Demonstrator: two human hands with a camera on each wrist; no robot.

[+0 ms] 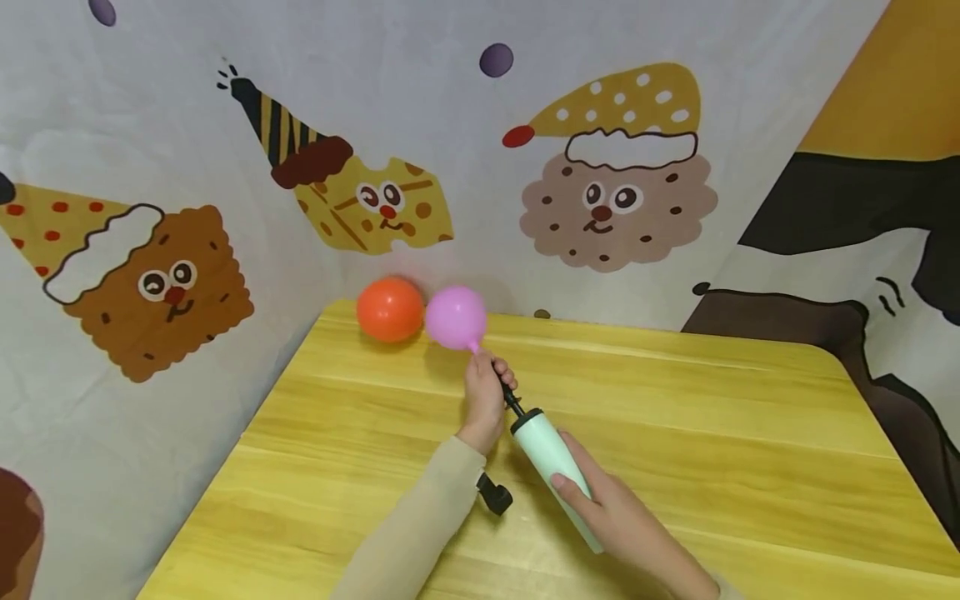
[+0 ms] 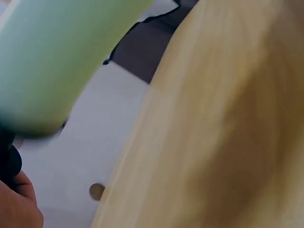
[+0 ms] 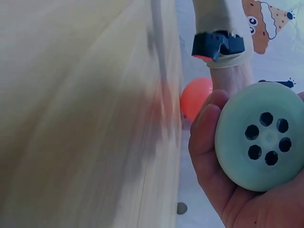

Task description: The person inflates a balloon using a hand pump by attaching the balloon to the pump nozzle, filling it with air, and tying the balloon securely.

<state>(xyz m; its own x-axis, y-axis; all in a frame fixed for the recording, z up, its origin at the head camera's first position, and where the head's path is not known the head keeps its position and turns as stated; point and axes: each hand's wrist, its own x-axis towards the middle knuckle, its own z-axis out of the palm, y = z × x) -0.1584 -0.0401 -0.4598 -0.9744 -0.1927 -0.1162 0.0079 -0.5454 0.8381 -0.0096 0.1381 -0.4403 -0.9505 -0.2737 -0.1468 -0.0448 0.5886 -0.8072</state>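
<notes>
Left hand (image 1: pixel 486 403) grips the pump (image 1: pixel 547 450) by its black end (image 1: pixel 512 400) at the pink balloon's (image 1: pixel 456 317) neck, right hand (image 1: pixel 611 508) holds its barrel (image 1: pixel 557 462) over the table (image 1: pixel 750 467), red balloon (image 1: pixel 390 309) just beside the pink.

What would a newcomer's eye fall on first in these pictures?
Probably the bright orange-red balloon beside the pink balloon, near the far edge of the table. Next, the mint-green pump held in the right hand, its black end leading to the left hand by the pink balloon. Cartoon figures on the pale backdrop also stand out.
</notes>
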